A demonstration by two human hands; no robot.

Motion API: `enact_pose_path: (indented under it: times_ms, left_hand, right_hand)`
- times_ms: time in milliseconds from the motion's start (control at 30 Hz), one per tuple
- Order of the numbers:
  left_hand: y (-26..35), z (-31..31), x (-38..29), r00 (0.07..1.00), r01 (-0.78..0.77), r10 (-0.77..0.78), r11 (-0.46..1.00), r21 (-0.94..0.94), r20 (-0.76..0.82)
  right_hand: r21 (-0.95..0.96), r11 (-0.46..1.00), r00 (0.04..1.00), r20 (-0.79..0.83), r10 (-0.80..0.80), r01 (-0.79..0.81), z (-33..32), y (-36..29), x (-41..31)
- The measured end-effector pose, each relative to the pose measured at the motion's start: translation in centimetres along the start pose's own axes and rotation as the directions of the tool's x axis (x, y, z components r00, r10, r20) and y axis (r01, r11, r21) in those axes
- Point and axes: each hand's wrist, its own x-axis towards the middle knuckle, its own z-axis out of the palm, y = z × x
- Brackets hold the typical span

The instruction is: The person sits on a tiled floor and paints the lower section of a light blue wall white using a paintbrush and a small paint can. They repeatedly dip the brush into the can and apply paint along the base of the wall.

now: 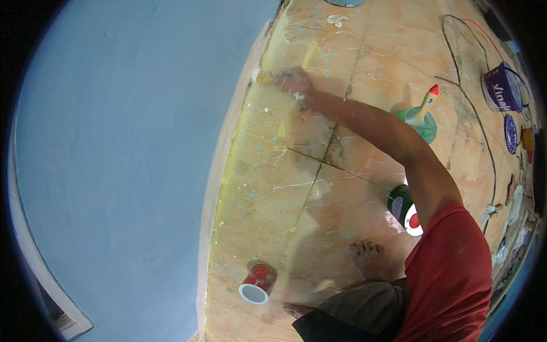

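My right hand [295, 82], blurred, is low at the foot of a blue wall [128, 149]. It grips what looks like a small paintbrush [266, 78], whose whitish tip touches the pale skirting strip [216, 171]. White smears mark the fingers. Yellowish stains and blue spots cover the tiled floor [307, 205] along the strip. Nearer my bare feet [368, 251], an open red can [261, 277] with grey-white contents stands close to the wall. My left hand is out of view.
A green container [427, 128] holds a paintbrush with a red-tipped handle [430, 97]. Beside my arm is a dark green can [398, 201]. Farther right are a black cable [477, 115], a purple paint bucket [498, 92] and a purple lid [510, 134]. A round blue-grey item [345, 2] is cut off at the top.
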Motion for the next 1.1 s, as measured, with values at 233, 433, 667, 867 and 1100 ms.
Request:
enact_pose_path:
  times_ms: [233, 433, 667, 867, 1100]
  left_hand:
    - [-0.6, -0.4, 1.0, 0.986, -0.153, 0.155, 0.988, 0.037, -0.065]
    - [-1.4, 0.7, 0.4, 1.0, -0.018, 0.018, 1.0, -0.013, 0.018]
    - [-1.6, 0.8, 0.5, 0.998, 0.047, -0.046, 0.999, -0.018, 0.043]
    - [-0.9, -0.3, 0.9, 0.999, -0.023, 0.023, 1.0, 0.002, -0.025]
    - [-3.7, 2.3, 1.0, 0.921, -0.345, 0.342, 0.938, 0.016, -0.187]
  right_hand:
    - [0.402, 0.915, 0.953, 0.259, -0.154, 0.039, 1.9, -0.1, -0.2]
    - [-0.075, 0.845, 0.845, -0.143, 0.516, -0.529, -6.4, 3.7, 6.3]
    - [0.79, 0.52, 0.94, 0.204, 0.274, -0.323, 2.5, -2.9, -1.4]
    - [0.106, 0.984, 0.779, 0.625, 0.045, -0.142, 3.4, -7.2, -5.6]
    - [0.05, 0.997, 0.971, -0.228, 0.076, -0.066, -4.6, 11.1, 8.8]
